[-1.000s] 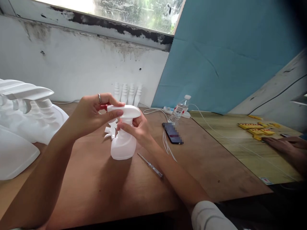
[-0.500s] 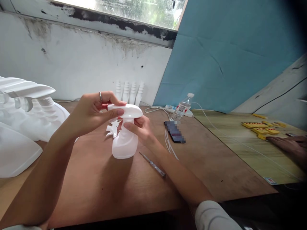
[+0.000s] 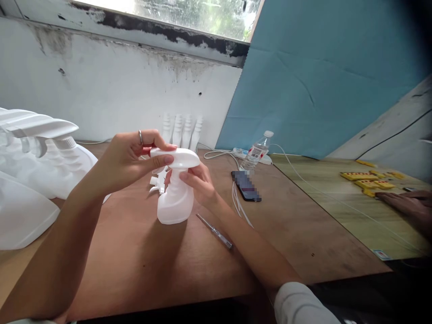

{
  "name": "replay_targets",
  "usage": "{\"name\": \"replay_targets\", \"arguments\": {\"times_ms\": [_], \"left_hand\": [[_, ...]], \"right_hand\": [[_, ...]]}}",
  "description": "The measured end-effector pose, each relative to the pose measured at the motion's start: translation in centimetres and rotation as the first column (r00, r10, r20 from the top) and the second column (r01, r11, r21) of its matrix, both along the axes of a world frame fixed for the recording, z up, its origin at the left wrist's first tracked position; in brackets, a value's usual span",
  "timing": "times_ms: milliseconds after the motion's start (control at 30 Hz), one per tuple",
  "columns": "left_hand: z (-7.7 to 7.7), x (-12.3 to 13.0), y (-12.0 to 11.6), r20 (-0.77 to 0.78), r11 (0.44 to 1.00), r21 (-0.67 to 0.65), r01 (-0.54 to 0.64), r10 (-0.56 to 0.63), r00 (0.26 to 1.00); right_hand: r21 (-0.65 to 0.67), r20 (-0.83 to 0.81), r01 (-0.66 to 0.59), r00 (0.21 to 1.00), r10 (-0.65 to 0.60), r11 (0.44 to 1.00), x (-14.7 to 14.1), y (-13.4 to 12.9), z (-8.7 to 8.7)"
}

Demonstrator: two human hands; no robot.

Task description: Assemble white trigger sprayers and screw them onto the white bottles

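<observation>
Spray bottle (image 3: 174,200) upright on wooden table (image 3: 141,261); both hands' fingers clamped on it.

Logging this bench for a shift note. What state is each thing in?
Spray bottle: upright on table, empty, head on.
Left hand: gripping the spray head.
Right hand: holding the bottle neck.
Water bottle: capped, upright.
Phone: lying flat.
Screwdriver: lying loose, untouched.

Left hand (image 3: 130,157) pinches spray head (image 3: 175,157) atop white bottle (image 3: 173,200). Right hand (image 3: 199,182) grips bottle neck. Bottle stands on worktop (image 3: 141,256). Screwdriver (image 3: 215,231) just beside; phone (image 3: 246,185), water bottle (image 3: 257,152) farther right.
</observation>
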State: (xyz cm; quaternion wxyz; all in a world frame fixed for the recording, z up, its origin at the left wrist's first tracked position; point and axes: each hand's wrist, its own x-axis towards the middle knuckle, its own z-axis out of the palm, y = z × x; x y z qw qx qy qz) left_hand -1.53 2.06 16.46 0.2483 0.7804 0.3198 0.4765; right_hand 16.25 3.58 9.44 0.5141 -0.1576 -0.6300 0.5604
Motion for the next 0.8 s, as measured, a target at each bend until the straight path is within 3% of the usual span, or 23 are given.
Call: {"name": "replay_targets", "arguments": {"times_ms": [133, 300, 433, 600, 800], "left_hand": [[-0.06, -0.01, 0.05, -0.020, 1.000, 0.010, -0.024, 0.024, 1.000], [-0.10, -0.01, -0.04, -0.018, 1.000, -0.005, -0.010, 0.009, 1.000], [-0.11, -0.06, -0.01, -0.016, 1.000, -0.005, -0.013, 0.012, 1.000], [-0.04, -0.14, 0.05, -0.002, 1.000, -0.021, 0.023, -0.023, 1.000], [0.00, -0.05, 0.03, -0.024, 1.000, -0.021, -0.019, 0.018, 1.000]], "right_hand": [[-0.028, 0.007, 0.122, 0.993, -0.121, 0.992, 0.03, 0.04, -0.02], [-0.007, 0.003, -0.021, 1.000, 0.021, 1.000, 0.10, 0.19, -0.07], [-0.037, -0.019, 0.083, 0.996, -0.083, 0.996, -0.08, 0.18, -0.05], [-0.001, 0.011, -0.003, 1.000, 0.003, 1.000, 0.17, 0.06, -0.12], [-0.011, 0.050, 0.088, 0.995, -0.087, 0.996, -0.05, -0.22, 0.16]]}}
